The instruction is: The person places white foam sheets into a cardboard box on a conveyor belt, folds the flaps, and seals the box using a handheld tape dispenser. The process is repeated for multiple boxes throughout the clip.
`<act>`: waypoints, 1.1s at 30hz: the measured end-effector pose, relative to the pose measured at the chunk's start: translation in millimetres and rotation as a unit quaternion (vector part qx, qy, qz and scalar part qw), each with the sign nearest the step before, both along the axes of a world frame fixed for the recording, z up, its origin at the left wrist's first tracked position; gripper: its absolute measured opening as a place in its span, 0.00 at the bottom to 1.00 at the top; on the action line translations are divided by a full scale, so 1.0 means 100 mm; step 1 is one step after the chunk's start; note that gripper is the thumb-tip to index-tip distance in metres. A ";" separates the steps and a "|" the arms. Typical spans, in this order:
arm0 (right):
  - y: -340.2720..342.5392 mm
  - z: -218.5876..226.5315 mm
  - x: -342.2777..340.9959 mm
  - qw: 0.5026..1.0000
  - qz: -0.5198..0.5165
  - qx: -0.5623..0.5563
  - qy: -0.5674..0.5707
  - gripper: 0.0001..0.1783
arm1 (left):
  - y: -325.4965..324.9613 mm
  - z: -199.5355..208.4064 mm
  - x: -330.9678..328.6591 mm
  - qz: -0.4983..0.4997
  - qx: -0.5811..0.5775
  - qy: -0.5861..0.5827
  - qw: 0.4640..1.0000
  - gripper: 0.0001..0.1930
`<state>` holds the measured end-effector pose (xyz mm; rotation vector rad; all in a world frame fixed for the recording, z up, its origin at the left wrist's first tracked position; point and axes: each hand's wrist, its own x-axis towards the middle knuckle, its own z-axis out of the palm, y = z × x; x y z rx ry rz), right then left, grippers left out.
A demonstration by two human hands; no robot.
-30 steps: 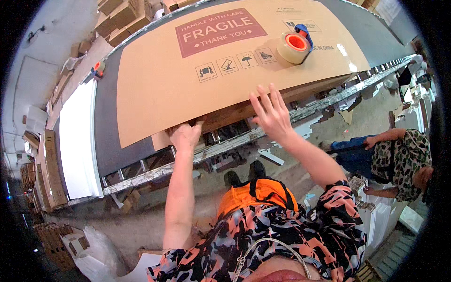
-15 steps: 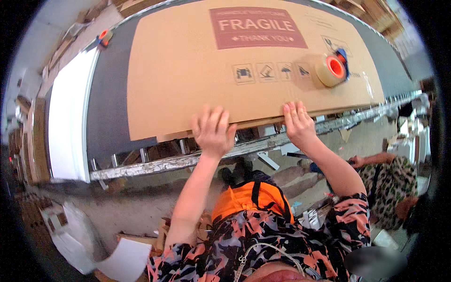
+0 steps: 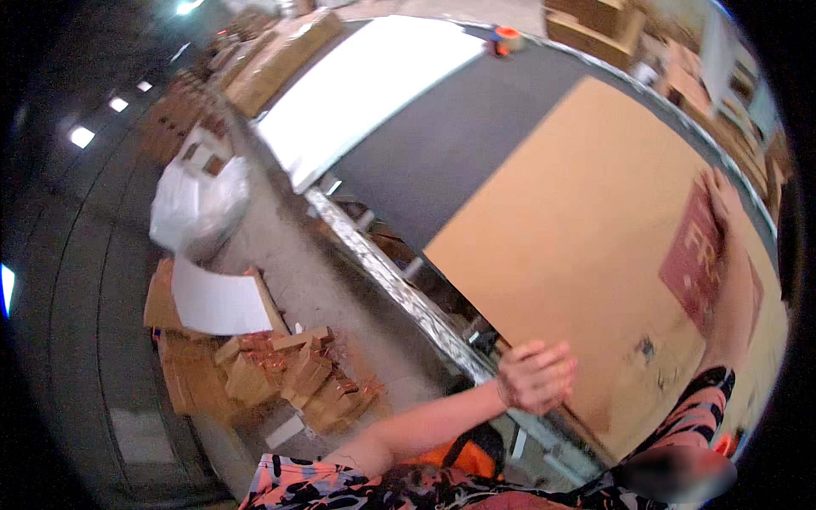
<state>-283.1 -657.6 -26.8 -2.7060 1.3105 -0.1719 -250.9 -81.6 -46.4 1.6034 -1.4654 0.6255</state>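
A large flat cardboard box point(image 3: 544, 229) with a red printed label point(image 3: 693, 246) lies on the dark grey surface point(image 3: 459, 127). My right arm reaches across it, partly covering the label. On the box's far side my right hand point(image 3: 721, 200) rests with its fingers stretched out. My left hand point(image 3: 537, 376) is at the near edge, its fingers curled together and slightly blurred. Its palm is hidden, and I cannot tell whether it touches the box. Beside my right sleeve a bit of orange point(image 3: 725, 444) shows, mostly hidden.
A white panel point(image 3: 374, 85) lies on the table's left part, with a tape dispenser point(image 3: 506, 38) by its far end. A worn metal rail point(image 3: 399, 293) runs along the near edge. Cardboard scraps point(image 3: 272, 374) and a plastic-wrapped bundle point(image 3: 200, 200) are on the floor.
The view has swung left. My right hand has gone from the near edge to the far side of the box. My left hand's fingers, spread before, are now curled.
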 end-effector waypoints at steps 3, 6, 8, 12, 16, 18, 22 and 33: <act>-0.25 0.07 0.17 0.996 -0.044 0.068 -0.020 0.49 | 0.02 0.01 0.04 0.016 -0.006 0.002 1.000 0.05; -0.14 -0.07 0.33 0.998 -0.054 0.024 0.010 0.45 | 0.27 -0.15 -0.01 0.040 -0.017 0.001 0.999 0.05; -0.10 -0.04 0.42 0.998 -0.068 0.006 0.005 0.43 | 0.29 -0.18 0.10 0.029 -0.073 0.014 0.997 0.05; 0.05 -0.17 0.51 0.995 -0.092 -0.039 -0.017 0.40 | 0.43 -0.23 0.12 0.056 -0.019 0.024 0.998 0.06; 0.33 -0.41 0.21 0.986 -0.023 -0.093 -0.135 0.29 | 0.35 -0.30 0.47 -0.020 0.042 0.021 0.999 0.02; 1.34 -0.04 0.28 0.986 0.017 -0.092 -0.135 0.27 | 0.44 -0.43 0.59 -0.049 0.155 0.007 0.987 0.02; 3.28 0.45 0.26 0.989 0.069 -0.083 -0.100 0.25 | 0.53 -0.26 0.83 -0.015 0.042 -0.035 0.998 0.06; 5.51 0.23 -1.75 0.883 -0.042 -0.394 -0.251 0.17 | 0.59 0.27 1.02 -0.012 0.038 -0.039 0.998 0.05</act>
